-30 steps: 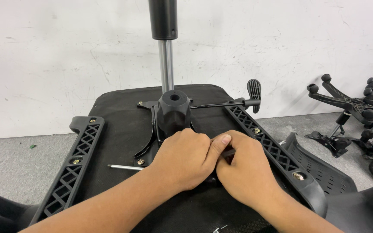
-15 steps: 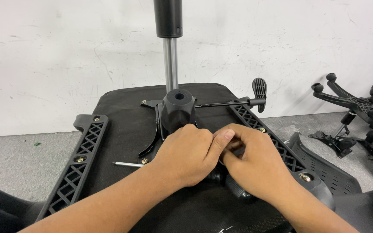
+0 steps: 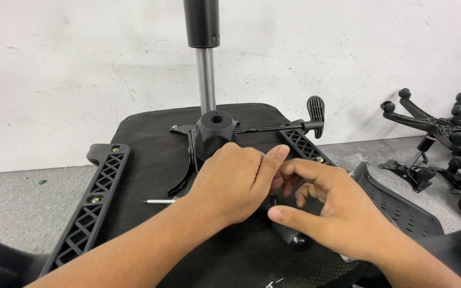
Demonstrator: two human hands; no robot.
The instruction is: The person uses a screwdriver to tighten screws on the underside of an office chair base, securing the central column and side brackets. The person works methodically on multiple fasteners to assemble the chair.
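Upturned black office chair seat (image 3: 150, 133) lies on the grey floor (image 3: 22, 213) against a white wall. Black tilt mechanism (image 3: 213, 132) sits at the seat's centre, with the chrome gas cylinder (image 3: 205, 80) standing upright out of it. Left hand (image 3: 236, 181) lies curled over the mechanism's near edge, thumb raised; whether it grips anything, cannot tell. Right hand (image 3: 332, 210) just beside it, touching at the fingertips, fingers loosely bent and part open, hovering over a black knurled knob (image 3: 290, 236); not closed on it. Armrest brackets (image 3: 94, 200) flank the seat. Lever paddle (image 3: 316, 109) juts right. Spare wheel bases (image 3: 438, 128) stand well apart.
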